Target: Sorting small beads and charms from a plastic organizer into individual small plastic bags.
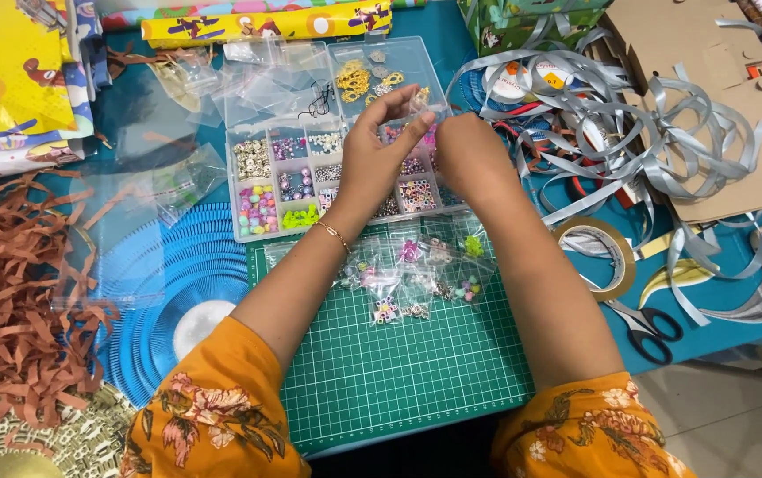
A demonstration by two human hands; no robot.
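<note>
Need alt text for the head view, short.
Left hand and right hand meet, fingertips pinched together, over a clear compartmented bead box; what they pinch is too small to tell. Small bead bags lie on a green cutting mat, with silver ribbon and scissors to the right.

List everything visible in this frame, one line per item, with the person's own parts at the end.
bead organiser box: one, clear plastic with multicoloured beads, lid open, behind the mat
cutting mat: one, green with grid, front centre
small bead bags: several, clear, on the mat's far edge
empty plastic bags: several, clear, left of the box
ribbon: a tangled heap, silver-grey, right
tape roll: one, brownish, right of the mat
scissors: one pair, black handles, near the tape roll
cardboard: one sheet, brown, far right
shredded paper: a heap, brown, left
wrapping paper roll: one, yellow patterned, rear
left hand: over the box, fingertips pinching a small clear item
right hand: beside it, fingertips meeting the left's
</note>
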